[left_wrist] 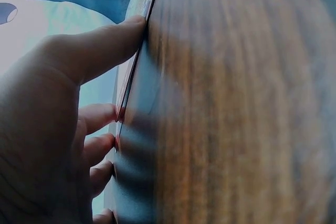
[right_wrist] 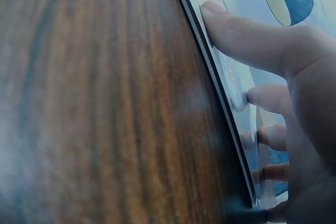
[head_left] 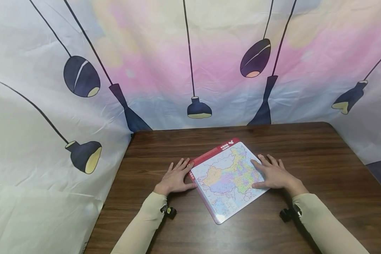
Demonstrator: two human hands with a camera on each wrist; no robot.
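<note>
A dark wooden table (head_left: 320, 169) stands against a pastel backdrop (head_left: 165, 53), seemingly fabric, printed with hanging lamps.

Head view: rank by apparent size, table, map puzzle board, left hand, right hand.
1. Table, largest by far.
2. Map puzzle board.
3. Right hand and left hand: both lie flat at the board's edges and look about alike, so no ranking between them.

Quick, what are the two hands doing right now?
Left hand: open, flat on the brown wooden table, fingers touching the red-edged flat map puzzle board.
Right hand: open, fingers resting on the board.
</note>
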